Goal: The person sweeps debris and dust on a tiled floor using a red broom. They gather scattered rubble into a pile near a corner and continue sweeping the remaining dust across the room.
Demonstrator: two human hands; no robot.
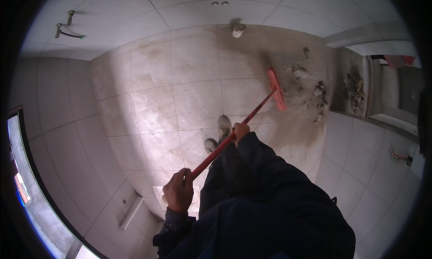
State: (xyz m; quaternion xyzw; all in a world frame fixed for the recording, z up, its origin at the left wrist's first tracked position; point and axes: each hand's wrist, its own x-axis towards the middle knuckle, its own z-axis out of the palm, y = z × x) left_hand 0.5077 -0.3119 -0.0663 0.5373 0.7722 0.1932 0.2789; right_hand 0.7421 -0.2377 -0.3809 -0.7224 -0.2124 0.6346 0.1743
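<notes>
My left hand (pixel 179 189) is closed around the upper end of a long red broom handle (pixel 212 156). Farther down the same handle, my right hand (pixel 241 131) grips it in front of my legs. The handle slopes away to the right, down to a red broom head (pixel 276 89) on the tiled floor (pixel 197 97). Just right of the head lie grey dust and a pale crumpled scrap (pixel 299 72). A darker heap of debris (pixel 320 95) lies beyond it. The bristles are not clearly seen.
A white pipe stub or container (pixel 238 30) stands by the far wall. More debris (pixel 355 90) lies at the doorway on the right. A squat toilet pan (pixel 194 200) is near my left hand. Wires (pixel 401 156) stick out of the right wall; a white pipe (pixel 131 213) is at lower left.
</notes>
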